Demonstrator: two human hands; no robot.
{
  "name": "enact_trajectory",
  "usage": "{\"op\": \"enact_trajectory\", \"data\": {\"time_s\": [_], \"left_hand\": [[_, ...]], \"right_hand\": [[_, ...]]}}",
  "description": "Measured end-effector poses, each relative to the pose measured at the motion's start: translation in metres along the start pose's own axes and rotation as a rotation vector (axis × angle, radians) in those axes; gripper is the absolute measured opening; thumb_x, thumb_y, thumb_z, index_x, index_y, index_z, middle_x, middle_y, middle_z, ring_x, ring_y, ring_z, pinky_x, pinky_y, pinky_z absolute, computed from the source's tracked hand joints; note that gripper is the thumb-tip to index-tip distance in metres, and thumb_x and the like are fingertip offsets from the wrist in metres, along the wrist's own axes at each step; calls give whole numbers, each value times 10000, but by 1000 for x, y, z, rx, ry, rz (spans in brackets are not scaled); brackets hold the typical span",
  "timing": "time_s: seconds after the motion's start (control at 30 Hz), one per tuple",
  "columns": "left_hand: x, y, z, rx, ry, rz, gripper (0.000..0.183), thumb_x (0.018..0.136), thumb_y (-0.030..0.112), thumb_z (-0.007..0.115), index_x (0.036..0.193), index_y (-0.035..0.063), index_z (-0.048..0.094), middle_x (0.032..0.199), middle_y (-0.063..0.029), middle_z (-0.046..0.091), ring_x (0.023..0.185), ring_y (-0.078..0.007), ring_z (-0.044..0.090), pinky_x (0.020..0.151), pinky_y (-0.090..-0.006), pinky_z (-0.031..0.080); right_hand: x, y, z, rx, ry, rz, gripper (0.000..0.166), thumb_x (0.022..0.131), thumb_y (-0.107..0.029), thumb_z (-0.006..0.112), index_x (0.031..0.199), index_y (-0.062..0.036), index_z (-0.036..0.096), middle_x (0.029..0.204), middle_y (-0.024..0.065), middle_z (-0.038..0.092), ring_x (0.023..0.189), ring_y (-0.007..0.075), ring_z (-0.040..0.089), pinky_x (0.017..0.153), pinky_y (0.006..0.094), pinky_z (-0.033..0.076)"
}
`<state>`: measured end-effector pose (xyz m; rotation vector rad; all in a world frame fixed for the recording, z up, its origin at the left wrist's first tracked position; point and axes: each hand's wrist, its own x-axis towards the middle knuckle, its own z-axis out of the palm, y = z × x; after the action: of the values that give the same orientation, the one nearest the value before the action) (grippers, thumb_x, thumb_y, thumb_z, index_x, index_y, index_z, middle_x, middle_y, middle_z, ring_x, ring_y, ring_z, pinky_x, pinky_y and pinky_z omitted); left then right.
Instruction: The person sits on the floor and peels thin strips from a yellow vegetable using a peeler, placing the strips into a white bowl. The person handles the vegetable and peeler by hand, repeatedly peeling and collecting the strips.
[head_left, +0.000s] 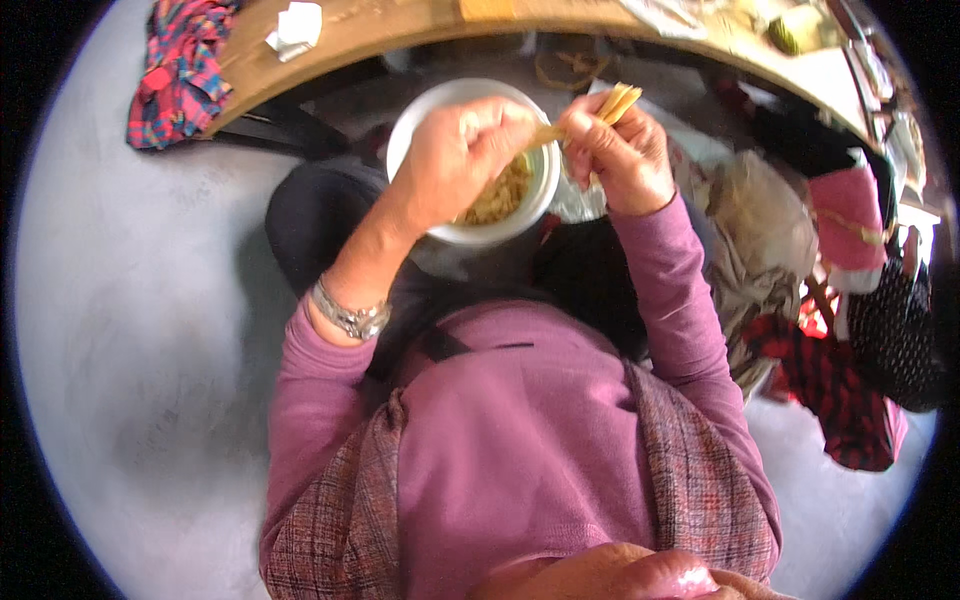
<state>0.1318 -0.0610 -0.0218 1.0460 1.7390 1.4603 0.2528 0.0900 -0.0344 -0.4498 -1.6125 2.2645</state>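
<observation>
Pale yellow strips (621, 103), perhaps a stringy plant material, stick up from my right hand (628, 154), which grips them between thumb and fingers. Between the two hands a thin yellow piece (547, 136) stretches across, and the fingertips of my left hand (459, 161) pinch its left end. My left hand is over a round white tub (471, 237), my right hand just beyond its right rim. Inside the tub lie many small yellowish-brown pieces (495, 201), partly hidden by my left hand and forearm.
A wooden tabletop (405, 24) curves across the far side, with a white crumpled object (298, 28) on it. Plaid cloth (180, 82) hangs at its left end. Clear plastic (581, 204) lies right of the tub. Farther right are a beige bag (761, 214) and pink fabric (847, 217).
</observation>
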Motion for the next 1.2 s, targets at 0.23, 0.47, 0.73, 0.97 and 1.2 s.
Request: {"op": "enact_trajectory", "data": {"time_s": [0.23,0.47,0.73,0.97,1.2], "left_hand": [[93,38,-69,-132,47,12,214,908,236,575,996,44,536,752,-44,596,555,-67,520,502,-179,429],[132,28,-91,-63,79,-7,93,891,155,568,881,68,537,681,-1,561,550,-51,500,492,-166,407],[142,13,-104,3,96,0,61,881,127,558,887,68,548,689,5,567,552,-55,507,498,-182,423],[143,31,-103,34,70,-78,54,881,128,552,889,74,548,679,12,569,547,-49,504,466,-181,398],[167,-25,-101,562,315,335,103,872,143,574,829,53,549,663,10,569,539,-52,511,429,-191,379]], "right_hand": [[114,-39,2,-70,-23,-264,168,882,-194,624,918,-33,595,668,29,567,518,77,499,459,193,374],[154,-34,5,-167,70,-248,179,822,-201,672,846,-29,633,670,16,613,514,48,524,438,181,394],[175,-24,6,-216,54,-281,182,826,-185,665,844,-8,625,668,19,607,512,49,511,448,186,385],[178,-25,5,-154,87,-268,179,816,-180,670,840,-8,629,661,20,605,502,51,505,455,195,389],[189,-4,-8,-713,243,-462,173,752,-161,652,750,11,633,625,55,634,536,108,568,534,277,479]]}}
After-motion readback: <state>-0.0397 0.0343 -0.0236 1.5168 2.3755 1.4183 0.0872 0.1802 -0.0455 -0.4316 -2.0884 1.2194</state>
